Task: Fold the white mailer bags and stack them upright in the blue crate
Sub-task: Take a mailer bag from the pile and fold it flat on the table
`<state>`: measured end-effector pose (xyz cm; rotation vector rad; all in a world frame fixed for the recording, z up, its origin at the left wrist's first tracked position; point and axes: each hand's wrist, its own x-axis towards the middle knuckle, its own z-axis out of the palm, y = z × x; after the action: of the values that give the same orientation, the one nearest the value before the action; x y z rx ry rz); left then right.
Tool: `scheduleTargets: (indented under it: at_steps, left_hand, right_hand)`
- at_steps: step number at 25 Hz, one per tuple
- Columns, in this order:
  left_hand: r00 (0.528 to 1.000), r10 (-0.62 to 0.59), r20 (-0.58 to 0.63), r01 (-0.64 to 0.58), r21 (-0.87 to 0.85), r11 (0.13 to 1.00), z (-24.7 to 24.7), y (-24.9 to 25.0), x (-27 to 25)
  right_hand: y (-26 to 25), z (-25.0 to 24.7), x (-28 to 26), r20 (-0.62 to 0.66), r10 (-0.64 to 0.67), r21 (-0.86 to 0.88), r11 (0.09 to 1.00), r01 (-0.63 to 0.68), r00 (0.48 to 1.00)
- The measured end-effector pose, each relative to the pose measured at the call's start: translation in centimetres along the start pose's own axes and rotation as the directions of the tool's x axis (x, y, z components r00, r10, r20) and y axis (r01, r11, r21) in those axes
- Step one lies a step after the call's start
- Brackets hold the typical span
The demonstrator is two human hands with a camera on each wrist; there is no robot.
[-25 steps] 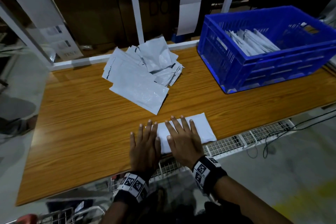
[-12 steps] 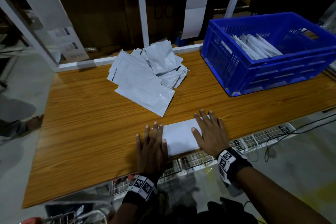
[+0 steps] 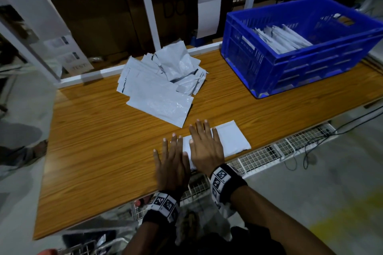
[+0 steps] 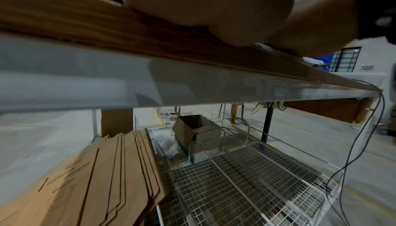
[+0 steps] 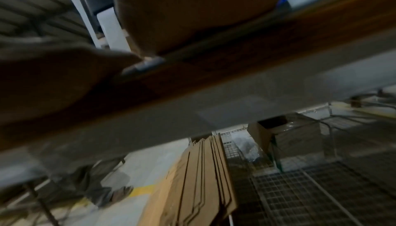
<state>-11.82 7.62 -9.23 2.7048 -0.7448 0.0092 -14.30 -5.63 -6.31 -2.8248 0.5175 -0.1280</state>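
A folded white mailer bag (image 3: 230,139) lies flat near the front edge of the wooden table (image 3: 99,151). My left hand (image 3: 172,159) lies flat with straight fingers on the bag's left end. Beside it, my right hand (image 3: 204,146) presses flat on the bag's middle, leaving the right half uncovered. A loose pile of unfolded white mailer bags (image 3: 161,85) sits at the table's back centre. The blue crate (image 3: 306,47) stands at the back right with several folded bags (image 3: 279,38) upright inside. The wrist views show only palms against the table edge (image 4: 150,77).
A white frame with posts (image 3: 148,6) runs behind the table. Under the table is a wire-mesh shelf (image 4: 246,187) holding flat cardboard sheets (image 4: 102,178) and an open carton (image 4: 197,138). Black cables (image 3: 310,151) hang at the front right.
My right hand slid to the bag's right end, then returned left to its middle beside my left hand. The left hand has stayed pressed on the left end.
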Motion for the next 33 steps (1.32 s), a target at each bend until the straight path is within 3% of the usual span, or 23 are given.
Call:
scheduleTargets:
  at_steps: [7, 14, 22, 26, 29, 31, 33]
  left_hand:
    - [1.000, -0.004, 0.009, 0.003, 0.049, 0.999, -0.2, 0.2, -0.3]
    - [0.999, -0.045, -0.008, 0.045, 0.049, 0.998, -0.3, 1.0, 0.1]
    - [0.999, -0.050, -0.006, 0.050, 0.016, 0.999, 0.0, 0.9, 0.1]
    - [0.997, -0.071, 0.034, 0.068, 0.068, 0.995, -0.1, 1.3, 0.6]
    - [0.997, -0.074, -0.022, 0.076, 0.103, 0.992, -0.7, 2.2, 1.0]
    - [0.996, -0.076, -0.055, 0.080, 0.077, 0.994, -1.2, 3.8, 1.4]
    - [0.996, -0.002, -0.086, 0.006, 0.047, 0.999, -1.2, 5.5, 1.6]
  right_hand:
    - [2.4, 0.2, 0.3, 0.014, -0.007, -0.133, 0.991, 0.009, 1.000]
    - [6.8, -1.4, 1.3, 0.017, 0.101, -0.174, 0.980, -0.096, 0.995]
    - [13.2, -3.3, 2.5, 0.114, 0.312, -0.097, 0.948, -0.302, 0.943]
    - [13.8, -5.2, 3.0, 0.222, 0.329, -0.062, 0.944, -0.324, 0.918]
    - [12.6, -7.1, 3.0, 0.132, 0.287, 0.127, 0.944, -0.304, 0.949]
    - [11.5, -7.1, 2.3, -0.016, 0.191, 0.185, 0.965, -0.185, 0.981]
    - [10.8, -5.8, 1.2, -0.074, 0.081, 0.203, 0.977, -0.065, 0.994]
